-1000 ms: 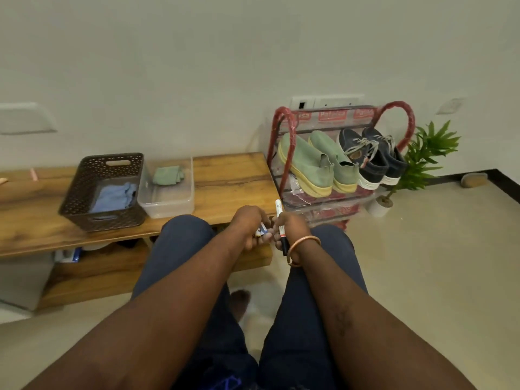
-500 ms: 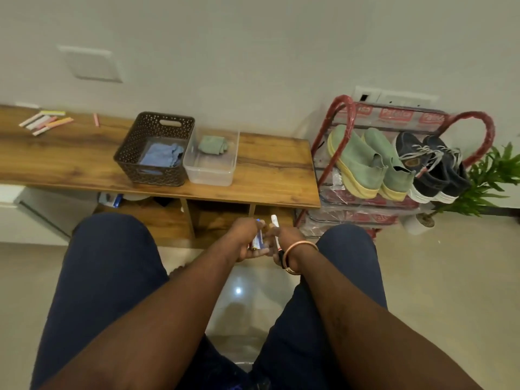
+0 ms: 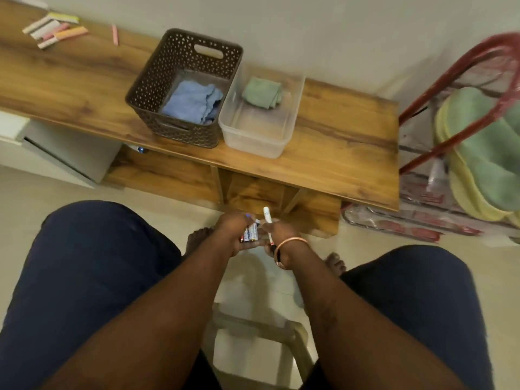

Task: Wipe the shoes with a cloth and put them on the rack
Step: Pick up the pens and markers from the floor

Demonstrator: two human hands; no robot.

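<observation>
Before the wooden tabletop, left grip clutches small white-blue cylinders, right grip a white marker pen. On it, a green cloth lies in a clear plastic tub; right of it, mint-green yellow-soled shoes sit on the red-framed rack.

No wording could be read. Blue-and-white print on the small cylinders in the left hand, a dark mark on the white pen in the right hand and red labels on the rack wrap were blurred.
</observation>
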